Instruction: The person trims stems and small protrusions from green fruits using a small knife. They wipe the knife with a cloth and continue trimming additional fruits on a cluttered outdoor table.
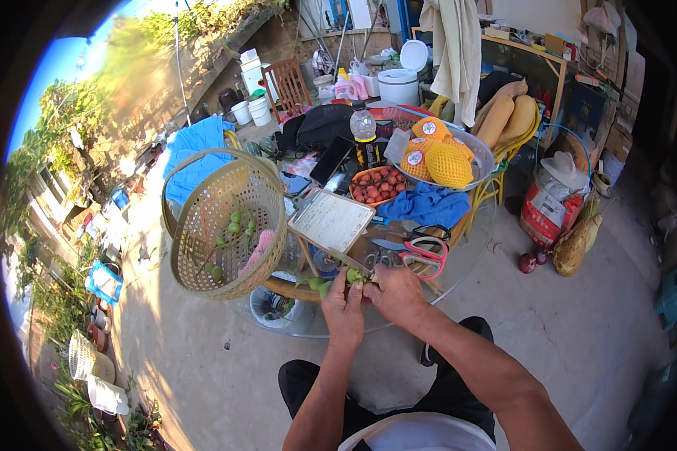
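Note:
My left hand [343,313] holds a small green gourd [355,276] at the near edge of the round glass table. Against it is my right hand [396,294], closed on a knife, whose blade [347,259] points up and left over the gourd. More green gourds [317,283] lie just left of my fingers. To the left, a tilted woven basket [225,225] holds several small green gourds [235,222] and a pink foam net [259,251]. Red-handled scissors [429,256] lie right of my hands.
Beyond my hands are a clipboard [332,220], a basket of red fruit [377,186], a blue cloth [426,206], a bottle [364,135] and a metal bowl [482,158] with net-wrapped fruit. A bin [276,301] stands low by the table's near left edge.

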The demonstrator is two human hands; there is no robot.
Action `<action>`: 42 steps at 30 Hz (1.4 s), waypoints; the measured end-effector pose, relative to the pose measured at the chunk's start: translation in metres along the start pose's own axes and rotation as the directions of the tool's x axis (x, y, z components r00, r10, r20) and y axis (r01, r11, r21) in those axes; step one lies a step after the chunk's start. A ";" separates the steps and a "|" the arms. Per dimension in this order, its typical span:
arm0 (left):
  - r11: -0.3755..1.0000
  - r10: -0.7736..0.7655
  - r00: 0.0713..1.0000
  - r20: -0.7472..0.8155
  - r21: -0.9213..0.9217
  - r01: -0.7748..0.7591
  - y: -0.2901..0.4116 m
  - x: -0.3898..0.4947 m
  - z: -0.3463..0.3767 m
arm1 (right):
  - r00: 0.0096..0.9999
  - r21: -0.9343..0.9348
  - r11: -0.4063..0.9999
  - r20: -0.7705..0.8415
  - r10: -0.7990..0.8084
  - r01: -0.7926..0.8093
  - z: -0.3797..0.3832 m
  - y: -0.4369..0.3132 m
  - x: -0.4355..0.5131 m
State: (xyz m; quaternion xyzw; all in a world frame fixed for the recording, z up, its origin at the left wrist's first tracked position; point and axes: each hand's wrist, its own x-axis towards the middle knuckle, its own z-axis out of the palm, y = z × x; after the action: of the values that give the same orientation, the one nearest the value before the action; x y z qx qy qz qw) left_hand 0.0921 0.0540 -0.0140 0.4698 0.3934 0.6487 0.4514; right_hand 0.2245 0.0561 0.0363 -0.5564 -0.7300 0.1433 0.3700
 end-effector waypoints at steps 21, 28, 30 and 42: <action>0.987 0.000 0.988 0.157 0.160 -0.025 0.004 0.000 -0.008 | 0.972 -0.138 0.986 0.226 -0.059 0.092 -0.019 0.017 0.015; 0.991 0.000 0.995 0.100 0.130 -0.013 0.004 -0.002 -0.003 | 0.980 -0.146 0.985 0.187 -0.062 0.090 -0.016 0.015 0.011; 0.997 0.020 0.998 0.066 0.069 -0.024 0.004 -0.002 0.001 | 0.980 -0.150 0.987 0.197 -0.033 0.064 -0.017 0.015 0.012; 0.995 -0.029 0.995 0.099 0.096 0.019 -0.001 0.000 -0.004 | 0.975 -0.181 0.967 0.164 -0.149 0.179 -0.010 0.017 0.004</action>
State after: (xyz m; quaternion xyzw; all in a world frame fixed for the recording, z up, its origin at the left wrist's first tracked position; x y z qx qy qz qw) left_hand 0.0883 0.0533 -0.0157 0.5179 0.4064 0.5994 0.4553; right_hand 0.2432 0.0633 0.0344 -0.5152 -0.8098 0.0814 0.2689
